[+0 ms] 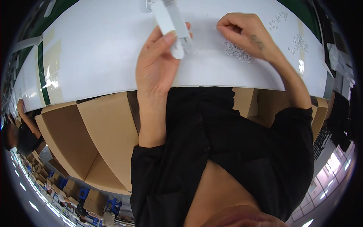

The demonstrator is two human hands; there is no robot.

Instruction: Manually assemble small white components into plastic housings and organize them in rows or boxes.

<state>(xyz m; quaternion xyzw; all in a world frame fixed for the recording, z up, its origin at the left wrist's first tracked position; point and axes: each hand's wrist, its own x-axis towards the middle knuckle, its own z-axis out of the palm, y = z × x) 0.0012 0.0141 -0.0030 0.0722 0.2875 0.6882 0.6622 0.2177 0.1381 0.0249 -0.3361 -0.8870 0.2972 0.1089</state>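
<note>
**Left hand holds white strip, right hand pinches at small-parts pile**

Left hand (157,64), centre of frame: fingers curled round a long flat white plastic strip (171,24), thumb pressed on its lower end. Strip runs from the thumb up toward top centre, tilted slightly left, lifted over the white tabletop (98,49). Its top end reaches the frame edge beside a small metal clip-like piece (149,4); can't tell if they touch.

Right hand (244,34), upper right of centre: fingers bunched, thumb and forefinger tips pinched together at their left end. Whatever is between them is too small to make out. Hand sits just above a loose pile of tiny pale plastic parts (237,52) on the tabletop, heel of the hand touching or just over the pile.

Two more scatters of the same tiny parts (297,42) lie at upper right, well apart from the hands.

Below the table edge: open brown cardboard boxes (94,140) at left and centre-left, black sleeves and shirt filling lower centre. Another person in dark clothes (19,132) at far left edge, near more stacked cartons.
</note>
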